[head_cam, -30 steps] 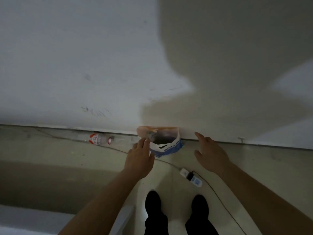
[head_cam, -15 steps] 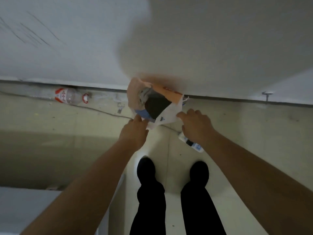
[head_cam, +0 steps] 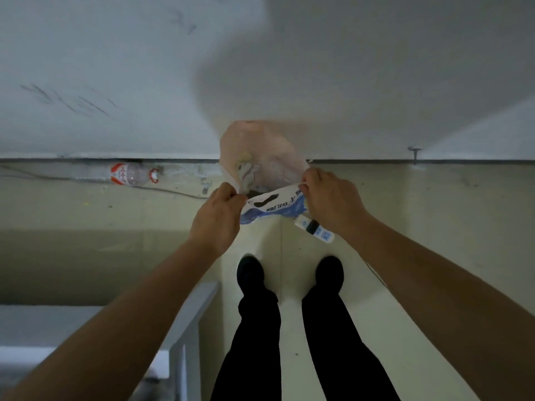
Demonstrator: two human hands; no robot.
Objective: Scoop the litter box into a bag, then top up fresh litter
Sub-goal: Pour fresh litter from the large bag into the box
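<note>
A litter bag (head_cam: 269,169), pale orange at the back with a white and blue printed front, hangs lifted off the floor before the wall. My left hand (head_cam: 218,218) pinches its left rim and my right hand (head_cam: 330,201) pinches its right rim, holding the mouth apart. Grey material shows inside the bag. No litter box or scoop is in view.
A plastic bottle (head_cam: 131,173) lies at the foot of the wall on the left, beside a cable. A white power strip (head_cam: 315,233) lies on the floor under my right hand. My two feet stand below; a white table edge (head_cam: 199,311) is at lower left.
Both hands reached the bag, took its rim and lifted it from the floor. The bag now hangs higher with its mouth spread between my hands.
</note>
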